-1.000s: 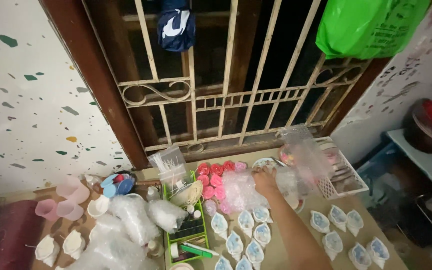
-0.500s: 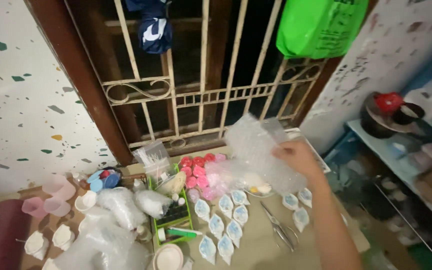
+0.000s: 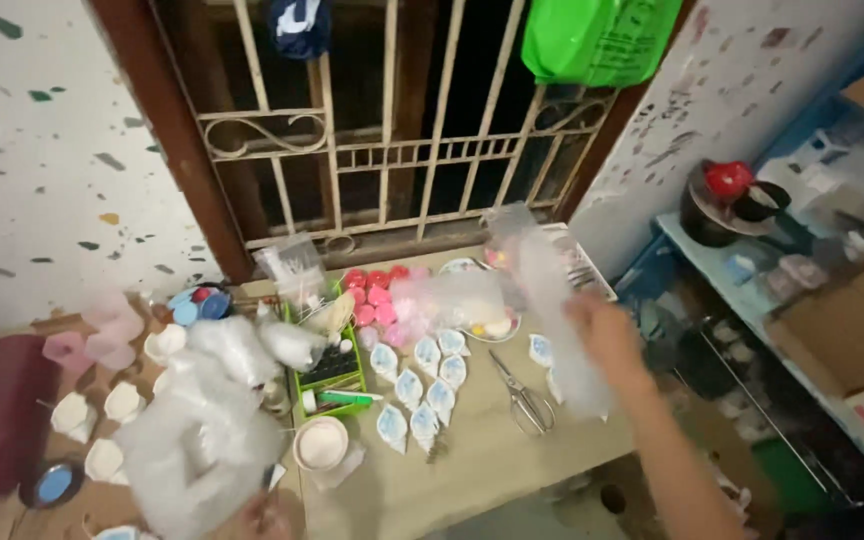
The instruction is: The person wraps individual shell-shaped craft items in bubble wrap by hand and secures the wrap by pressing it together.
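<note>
My right hand (image 3: 607, 335) is raised over the right side of a low table (image 3: 472, 470) and grips a long clear plastic bag (image 3: 544, 290), which hangs blurred in the air. Below it on the table lie scissors (image 3: 524, 398) and rows of small white-and-blue shell-shaped pieces (image 3: 422, 385). Only part of my left hand (image 3: 257, 515) shows, at the bottom edge. It sits under a heap of crumpled clear plastic bags (image 3: 202, 430), and its grip is hidden and blurred.
A green tray (image 3: 332, 375) of small items, red and pink round pieces (image 3: 372, 290), a white bowl (image 3: 320, 443) and pink cups (image 3: 102, 330) crowd the table. A barred window (image 3: 392, 150) stands behind, with a green bag (image 3: 592, 40) hanging. A cluttered shelf (image 3: 752, 260) is at the right.
My right hand has lifted the clear plastic bag off the table's middle and carried it rightward. The view has swung to the right, showing more of the shelf.
</note>
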